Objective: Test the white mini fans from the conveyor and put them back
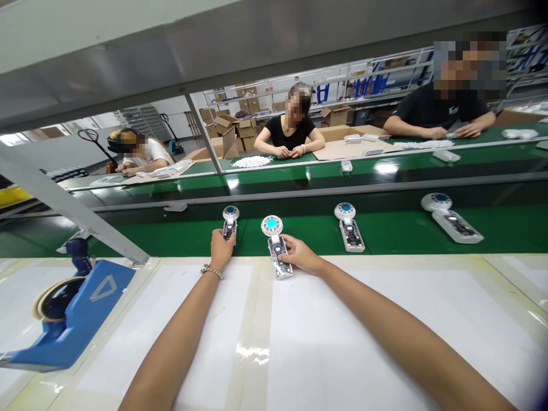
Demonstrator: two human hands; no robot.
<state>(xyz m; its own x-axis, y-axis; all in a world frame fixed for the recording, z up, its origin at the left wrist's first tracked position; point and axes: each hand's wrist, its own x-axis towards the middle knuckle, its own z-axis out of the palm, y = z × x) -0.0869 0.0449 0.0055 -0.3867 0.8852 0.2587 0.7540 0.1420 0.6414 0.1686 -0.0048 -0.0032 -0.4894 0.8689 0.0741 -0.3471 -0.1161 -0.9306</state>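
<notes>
My left hand (222, 249) is closed around the lower body of a small handheld fan (231, 214) on the green belt; its round white head with a blue centre points away from me. Closer to me, my right hand (301, 254) grips a second handheld fan (277, 260) by its clear-fronted body, thumb on the front. That fan is over the near edge of the belt and the white worktop, its head up and turquoise in the middle. To the right, two similar fans lie on the belt, one nearer (351, 234) and one farther right (457, 225).
A blue tape dispenser (103, 291) stands on the white worktop (342, 354) at left. A slanted metal post (103, 228) rises beside it. Across the green belt (299, 208) sit several co-workers, with small white parts (252, 162) and cardboard. A metal beam (171, 63) crosses overhead.
</notes>
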